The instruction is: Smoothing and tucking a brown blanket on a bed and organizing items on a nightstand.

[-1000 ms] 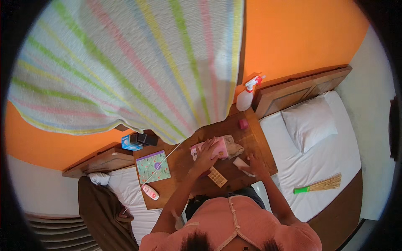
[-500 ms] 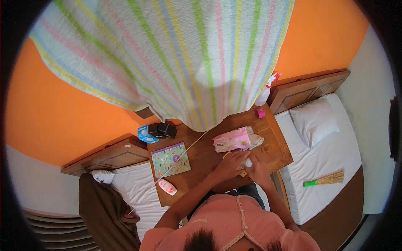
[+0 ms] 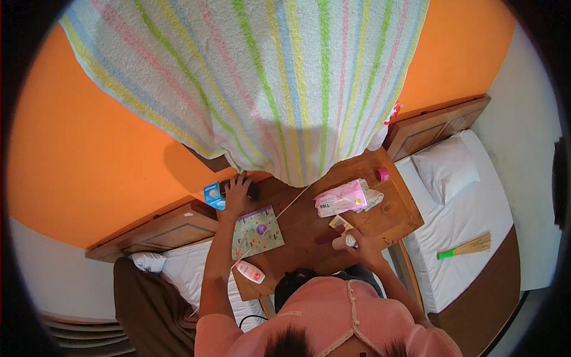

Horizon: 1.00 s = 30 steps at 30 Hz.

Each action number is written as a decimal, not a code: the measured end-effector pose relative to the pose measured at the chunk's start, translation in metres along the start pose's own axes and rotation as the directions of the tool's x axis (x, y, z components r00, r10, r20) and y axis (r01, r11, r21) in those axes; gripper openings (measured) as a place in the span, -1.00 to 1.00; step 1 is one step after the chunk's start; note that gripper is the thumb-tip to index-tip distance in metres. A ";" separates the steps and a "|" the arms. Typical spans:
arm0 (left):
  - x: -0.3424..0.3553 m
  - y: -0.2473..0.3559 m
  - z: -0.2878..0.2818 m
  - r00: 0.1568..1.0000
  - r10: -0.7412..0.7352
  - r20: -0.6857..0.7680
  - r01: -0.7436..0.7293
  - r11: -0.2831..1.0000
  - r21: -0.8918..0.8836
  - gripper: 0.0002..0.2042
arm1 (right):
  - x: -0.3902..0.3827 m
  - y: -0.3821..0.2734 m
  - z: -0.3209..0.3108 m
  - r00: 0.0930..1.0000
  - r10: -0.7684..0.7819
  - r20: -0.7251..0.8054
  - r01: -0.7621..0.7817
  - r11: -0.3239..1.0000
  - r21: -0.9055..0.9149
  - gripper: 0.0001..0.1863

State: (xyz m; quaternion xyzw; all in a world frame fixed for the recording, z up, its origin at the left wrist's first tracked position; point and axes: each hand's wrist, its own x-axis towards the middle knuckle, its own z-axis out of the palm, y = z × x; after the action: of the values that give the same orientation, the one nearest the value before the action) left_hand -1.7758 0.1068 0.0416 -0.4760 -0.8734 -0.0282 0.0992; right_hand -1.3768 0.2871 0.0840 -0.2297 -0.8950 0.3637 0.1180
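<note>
My left hand (image 3: 237, 193) reaches to the far left corner of the table, fingers spread over a black box-like item (image 3: 254, 191). Whether it grips the item cannot be told. Beside it stands a blue and white box (image 3: 213, 195). Near the table's front edge, my right hand (image 3: 364, 245) is closed around a small beige-pink bottle with a white cap (image 3: 342, 241). Just behind that bottle lie a small yellowish packet (image 3: 340, 222) and a dark reddish flat item (image 3: 326, 237). A pink and white tissue pack (image 3: 340, 199) rests farther back.
On the wooden table (image 3: 297, 229) are a patterned book (image 3: 259, 237), a pink-white bottle (image 3: 250, 272) and a pink roll (image 3: 382, 174). A white cord crosses it. A striped towel (image 3: 285, 89) hangs over the back, near a spray bottle (image 3: 378, 137). A short broom (image 3: 467, 246) lies on the right bed.
My left hand has left the place beside my right hand and stretched to the far left, onto the black item. My right hand still holds the small bottle, now more plainly visible.
</note>
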 end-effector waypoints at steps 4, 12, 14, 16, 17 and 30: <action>0.019 -0.007 -0.001 0.986 0.048 0.157 -0.051 0.999 0.014 -0.34 | -0.008 0.005 0.000 0.995 0.100 -0.017 -0.100 0.995 -0.004 -0.59; 0.034 0.000 0.011 0.981 -0.146 0.126 0.140 0.989 0.054 -0.26 | -0.012 0.012 0.004 0.991 0.133 0.016 -0.134 0.990 0.032 -0.60; 0.032 -0.007 0.015 0.966 -0.229 0.117 0.238 0.969 -0.070 -0.24 | -0.008 0.012 0.007 0.992 0.112 0.066 -0.115 0.992 0.049 -0.56; 0.025 -0.010 0.016 0.970 -0.227 0.082 0.234 0.967 -0.096 -0.22 | -0.004 0.008 0.009 0.990 0.116 0.084 -0.121 0.991 0.050 -0.55; 0.022 -0.009 0.016 0.975 -0.218 0.050 0.222 0.967 -0.125 -0.20 | -0.003 0.007 0.009 0.987 0.129 0.097 -0.134 0.990 0.049 -0.54; -0.003 -0.041 0.026 0.970 -0.242 -0.031 0.242 0.939 0.245 -0.30 | 0.004 0.014 0.003 0.990 0.101 0.099 -0.108 0.992 0.063 -0.56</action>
State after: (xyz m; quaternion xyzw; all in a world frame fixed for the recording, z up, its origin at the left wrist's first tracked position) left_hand -1.8127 0.0860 0.0173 -0.3489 -0.9219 0.0687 0.1538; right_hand -1.3766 0.2959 0.0723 -0.2545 -0.8735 0.4102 0.0637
